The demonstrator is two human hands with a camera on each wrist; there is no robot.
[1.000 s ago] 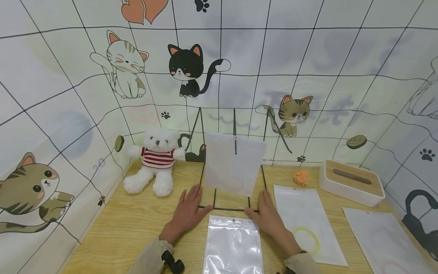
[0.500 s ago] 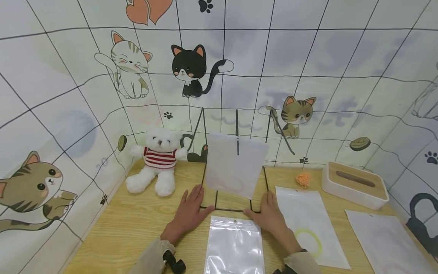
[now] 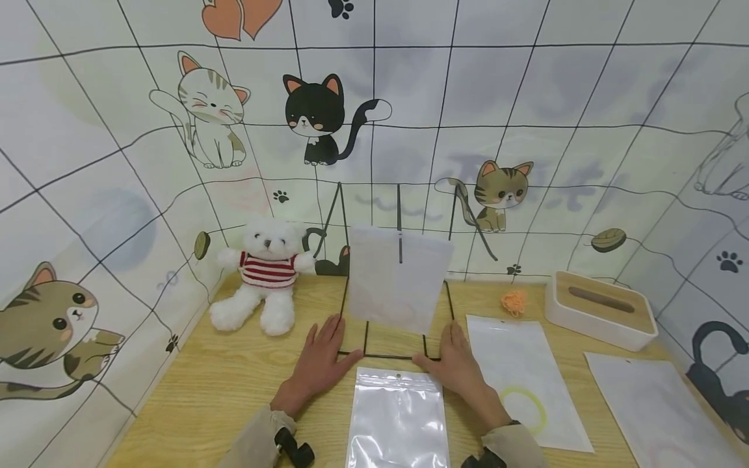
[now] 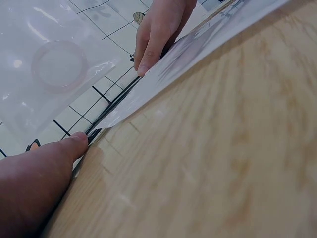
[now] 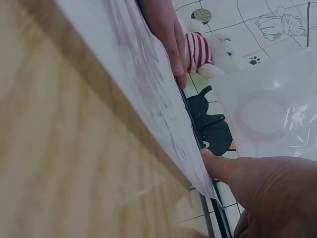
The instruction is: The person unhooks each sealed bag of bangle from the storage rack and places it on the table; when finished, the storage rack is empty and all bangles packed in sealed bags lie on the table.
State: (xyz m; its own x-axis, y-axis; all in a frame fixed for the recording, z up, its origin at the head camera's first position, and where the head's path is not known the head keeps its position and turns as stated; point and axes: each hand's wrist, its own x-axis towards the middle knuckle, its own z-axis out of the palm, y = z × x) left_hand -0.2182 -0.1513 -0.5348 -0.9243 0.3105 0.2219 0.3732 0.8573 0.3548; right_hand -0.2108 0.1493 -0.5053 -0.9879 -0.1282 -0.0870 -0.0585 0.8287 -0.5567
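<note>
A black wire display rack (image 3: 389, 356) stands on the wooden table. From its middle hook hangs a clear-fronted white zip bag (image 3: 398, 279); both wrist views show a faint pink ring (image 4: 59, 67) in that bag. My left hand (image 3: 318, 357) rests at the rack base's front left corner, fingers stretched along the side and thumb at the front bar. At the front right corner, my right hand (image 3: 459, 364) lies in the same way, its thumb (image 5: 215, 163) touching the front bar. Between my forearms a silvery zip bag (image 3: 398, 416) lies flat, just before the rack.
A white teddy bear (image 3: 269, 276) in a striped top sits left of the rack. To the right lie a bag with a yellow ring (image 3: 529, 383), another bag (image 3: 661, 409), an orange yarn bundle (image 3: 514, 303) and a white tissue box (image 3: 603, 312). A cat-patterned wall (image 3: 409, 84) closes the back.
The head view shifts slightly and comes back. Both hands stay at the rack's front corners, and the rack, hanging bag and other things keep their places.
</note>
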